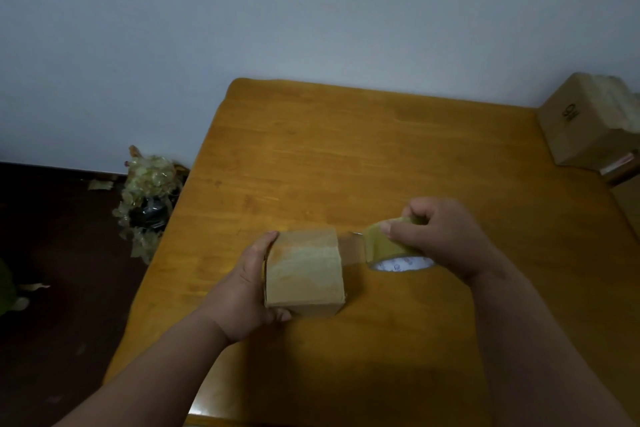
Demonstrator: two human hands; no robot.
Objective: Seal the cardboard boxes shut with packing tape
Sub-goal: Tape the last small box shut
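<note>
While left hand (247, 291) grips small brown cardboard box (304, 270) on orange wooden worktop (346, 156), fingers curled round its left side, right hand (446, 236) pinches yellowish packing tape roll (388, 248) just beside box; clear tape strip (351, 250) spans between them.

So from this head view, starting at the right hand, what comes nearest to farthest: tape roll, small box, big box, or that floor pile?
1. Tape roll: in the right hand itself.
2. Small box: just left, joined by tape.
3. Big box: far right corner.
4. Pile of tape scraps: on the floor, left of the table.
</note>
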